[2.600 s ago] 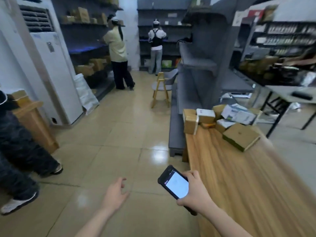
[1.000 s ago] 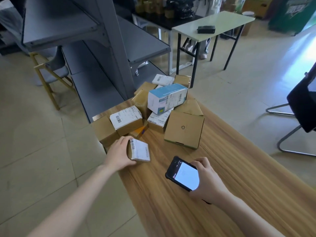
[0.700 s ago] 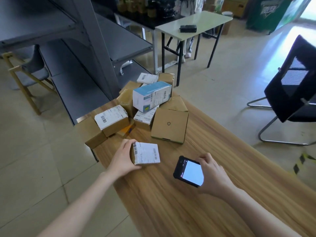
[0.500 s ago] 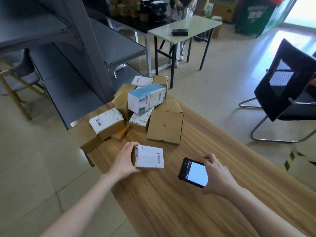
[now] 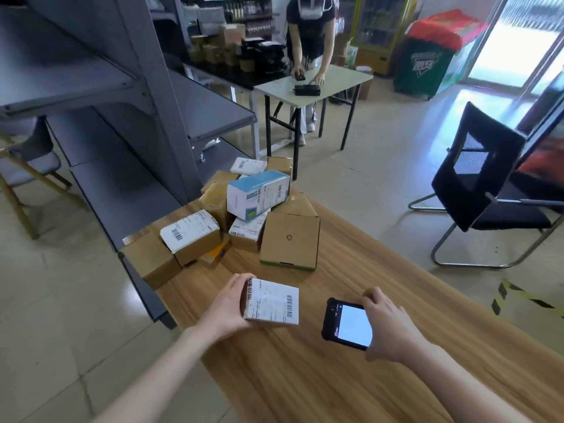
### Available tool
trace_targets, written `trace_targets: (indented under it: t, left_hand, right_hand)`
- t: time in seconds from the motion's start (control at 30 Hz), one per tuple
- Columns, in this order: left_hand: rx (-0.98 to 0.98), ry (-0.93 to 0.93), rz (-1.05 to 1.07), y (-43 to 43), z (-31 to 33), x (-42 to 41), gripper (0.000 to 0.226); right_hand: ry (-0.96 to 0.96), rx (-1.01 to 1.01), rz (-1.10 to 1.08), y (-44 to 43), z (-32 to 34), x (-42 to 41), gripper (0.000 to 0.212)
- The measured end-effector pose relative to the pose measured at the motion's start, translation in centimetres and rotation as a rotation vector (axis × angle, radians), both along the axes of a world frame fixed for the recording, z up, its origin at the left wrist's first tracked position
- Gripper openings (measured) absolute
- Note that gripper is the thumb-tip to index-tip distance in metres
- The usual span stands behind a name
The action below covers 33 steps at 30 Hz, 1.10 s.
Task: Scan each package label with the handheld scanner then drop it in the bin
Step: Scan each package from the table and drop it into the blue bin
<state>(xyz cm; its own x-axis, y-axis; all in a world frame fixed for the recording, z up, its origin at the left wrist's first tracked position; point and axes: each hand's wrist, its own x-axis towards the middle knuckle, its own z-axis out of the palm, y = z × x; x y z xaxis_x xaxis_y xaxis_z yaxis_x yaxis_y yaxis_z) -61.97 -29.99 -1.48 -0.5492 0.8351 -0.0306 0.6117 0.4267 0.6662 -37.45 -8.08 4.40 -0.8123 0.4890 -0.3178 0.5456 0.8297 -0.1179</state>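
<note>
A small cardboard package (image 5: 272, 303) with a white barcode label facing up sits on the wooden table (image 5: 351, 386). My left hand (image 5: 228, 305) grips its left side. To its right, my right hand (image 5: 389, 326) holds the black handheld scanner (image 5: 346, 323), whose lit white screen faces up just above the table. Beyond lies a pile of several packages (image 5: 244, 221), among them a white and blue box (image 5: 258, 194) and a flat brown box (image 5: 290, 239). No bin is in view.
A grey metal shelving unit (image 5: 128, 96) stands left of the table. A black chair (image 5: 488, 190) stands at the right. Farther back a person (image 5: 308, 38) leans over a small white table (image 5: 317, 87). Tiled floor lies left of the table edge.
My left hand has pulled the labelled package away from the pile toward me and turned its label up. My right hand with the scanner has stayed to its right.
</note>
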Motion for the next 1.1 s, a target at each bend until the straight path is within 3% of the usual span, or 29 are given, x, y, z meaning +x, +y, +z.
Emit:
trace_targets:
  t: [0.23, 0.47, 0.67, 0.87, 1.1]
  left_hand:
    - [-0.013, 0.024, -0.025, 0.3, 1.2, 2.0, 0.088]
    - [0.06, 0.09, -0.103, 4.0, 3.9, 8.3, 0.089]
    - [0.097, 0.039, -0.267, 8.9, 4.7, 18.1, 0.08]
    - [0.093, -0.029, -0.457, 14.4, 3.9, 30.3, 0.086]
    - [0.056, -0.081, -0.828, 20.6, 3.3, 45.6, 0.088]
  right_hand:
    - [0.08, 0.009, -0.066, -0.6, 0.9, 3.6, 0.099]
    - [0.243, -0.091, -0.304, -0.4, 1.6, 12.0, 0.104]
    - [0.425, -0.198, -0.603, 0.2, 2.1, 24.2, 0.103]
    - [0.514, -0.184, -0.846, -1.9, 1.9, 37.9, 0.093]
    - [0.571, -0.094, -1.239, -8.1, 1.5, 52.9, 0.089]
